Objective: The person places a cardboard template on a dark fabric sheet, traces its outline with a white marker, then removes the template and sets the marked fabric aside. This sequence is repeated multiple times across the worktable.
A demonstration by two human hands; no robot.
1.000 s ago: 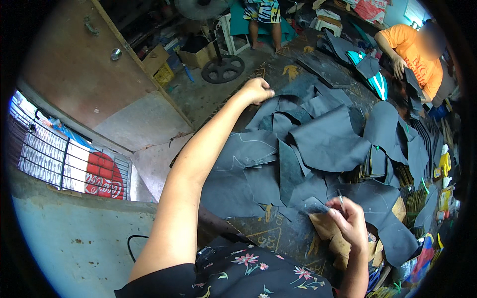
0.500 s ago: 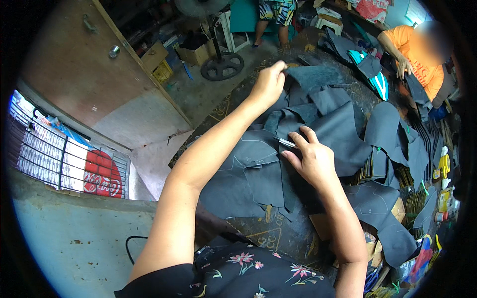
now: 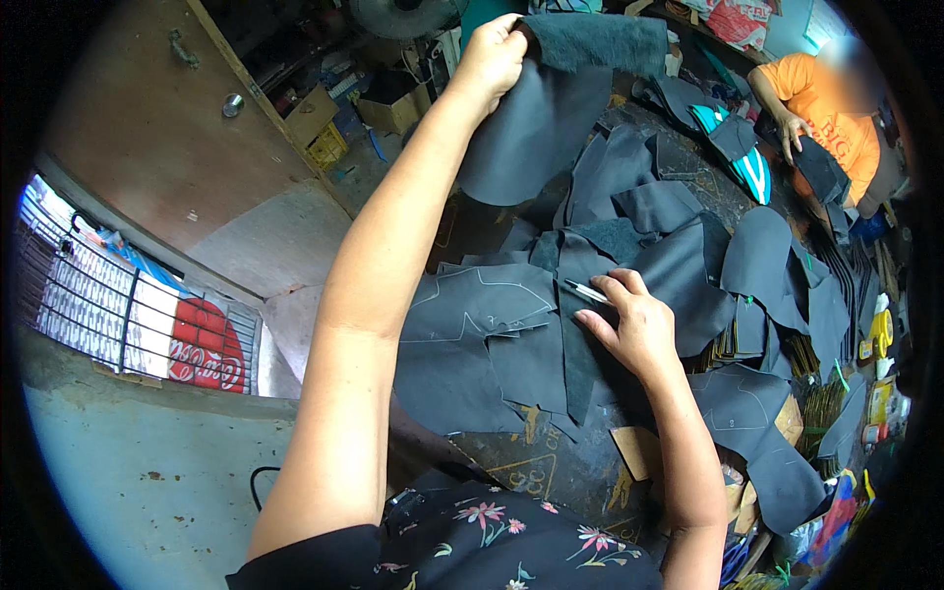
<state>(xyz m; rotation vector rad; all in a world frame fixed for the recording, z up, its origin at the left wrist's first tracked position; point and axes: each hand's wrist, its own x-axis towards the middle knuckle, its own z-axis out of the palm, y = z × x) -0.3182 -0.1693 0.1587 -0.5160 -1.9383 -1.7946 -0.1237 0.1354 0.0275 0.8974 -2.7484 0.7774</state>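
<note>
My left hand [image 3: 495, 64], closed, grips the edge of a dark leather piece [image 3: 536, 133] and holds it up over the far side of the table. The piece hangs down, its fuzzy blue-grey underside [image 3: 605, 41] folded over at the top. My right hand [image 3: 634, 320] rests low over the heap with a silver pen [image 3: 587, 291] between thumb and fingers. Under and beside it lie dark leather pieces [image 3: 678, 285]. To its left, a flat leather piece [image 3: 477, 300] bears pale drawn outlines.
Stacks of cut pieces [image 3: 742, 329] and a yellow-and-white bottle [image 3: 878, 329] line the right side. At the far right sits a person in an orange shirt [image 3: 846, 138], holding dark material. A door [image 3: 147, 128] stands left; a fan [image 3: 398, 15] is behind.
My left hand has risen up and to the left, lifting the leather piece off the heap. My right hand, with the pen, has shifted slightly right.
</note>
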